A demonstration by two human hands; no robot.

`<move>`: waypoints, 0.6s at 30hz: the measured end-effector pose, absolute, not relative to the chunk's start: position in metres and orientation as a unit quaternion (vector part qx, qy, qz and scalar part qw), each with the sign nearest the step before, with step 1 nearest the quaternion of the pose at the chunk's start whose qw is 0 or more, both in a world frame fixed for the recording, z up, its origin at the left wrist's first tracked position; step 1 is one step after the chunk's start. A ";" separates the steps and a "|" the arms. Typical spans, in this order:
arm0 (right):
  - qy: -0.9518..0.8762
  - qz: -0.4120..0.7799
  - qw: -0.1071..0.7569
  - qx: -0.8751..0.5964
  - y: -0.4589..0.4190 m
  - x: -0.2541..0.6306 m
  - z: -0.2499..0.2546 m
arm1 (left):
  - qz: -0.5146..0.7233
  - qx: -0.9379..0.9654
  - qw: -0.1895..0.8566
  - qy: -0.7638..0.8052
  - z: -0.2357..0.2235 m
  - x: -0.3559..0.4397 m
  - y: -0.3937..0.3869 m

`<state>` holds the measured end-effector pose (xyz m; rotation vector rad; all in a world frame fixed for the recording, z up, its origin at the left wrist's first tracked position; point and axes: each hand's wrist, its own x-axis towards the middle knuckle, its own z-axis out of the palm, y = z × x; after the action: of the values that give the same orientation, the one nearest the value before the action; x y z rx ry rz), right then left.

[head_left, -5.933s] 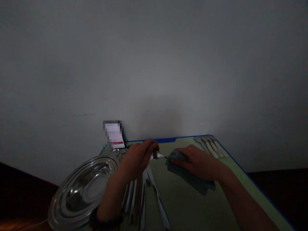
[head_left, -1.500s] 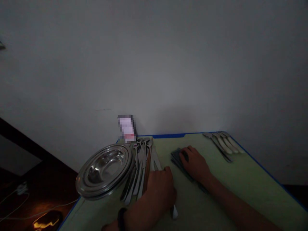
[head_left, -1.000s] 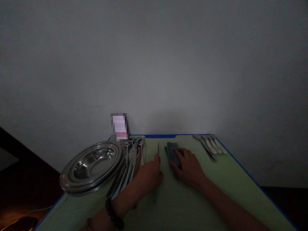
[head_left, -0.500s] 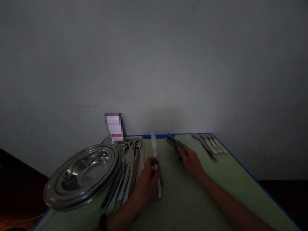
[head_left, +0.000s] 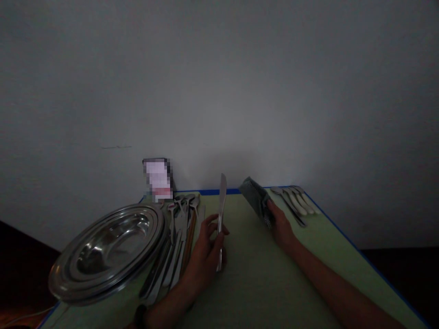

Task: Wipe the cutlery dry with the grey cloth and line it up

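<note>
A silver table knife [head_left: 222, 194] stands nearly upright in my left hand [head_left: 207, 251], its blade pointing up and away from me. The fingers and thumb close around its handle above the table. My right hand [head_left: 281, 226] grips a folded grey-green cloth [head_left: 255, 198], raised off the table to the right of the knife. The cloth and the knife are apart. Left of my left hand lies a pile of cutlery [head_left: 174, 256] with spoons, knives and brown chopsticks. A row of spoons and forks [head_left: 295, 203] lies beyond my right hand.
Stacked shiny metal bowls [head_left: 113, 246] stand at the table's left side. A phone with a blurred screen [head_left: 158, 179] leans on the grey wall [head_left: 219, 91] behind. The pale green table [head_left: 260, 292] has a blue edge. A cable [head_left: 30, 316] runs at lower left.
An extra piece lies in the right row since the oldest frame. My left hand has picked up the knife from the pile's side and raised it; my right hand has lifted the cloth.
</note>
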<state>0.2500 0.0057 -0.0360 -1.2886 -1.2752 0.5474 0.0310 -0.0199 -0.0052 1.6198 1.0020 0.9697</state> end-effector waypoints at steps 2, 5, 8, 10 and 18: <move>-0.547 0.228 0.589 -0.549 0.004 0.255 -0.039 | 0.388 0.659 0.491 0.418 -0.005 0.032 -0.022; -0.549 0.228 0.596 -0.539 0.001 0.258 -0.036 | 0.375 0.653 0.501 0.426 -0.004 0.032 -0.024; -0.549 0.245 0.596 -0.533 -0.002 0.256 -0.025 | 0.373 0.649 0.508 0.426 -0.004 0.031 -0.024; -0.542 0.266 0.594 -0.532 -0.001 0.252 -0.018 | 0.371 0.651 0.506 0.427 -0.004 0.031 -0.023; -0.500 0.337 0.588 -0.540 0.006 0.244 -0.016 | 0.365 0.656 0.510 0.420 -0.003 0.031 -0.023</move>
<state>0.2445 0.0059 -0.0157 -1.2570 -1.1640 0.7857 0.0308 -0.0232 -0.0033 1.5786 1.0122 0.8777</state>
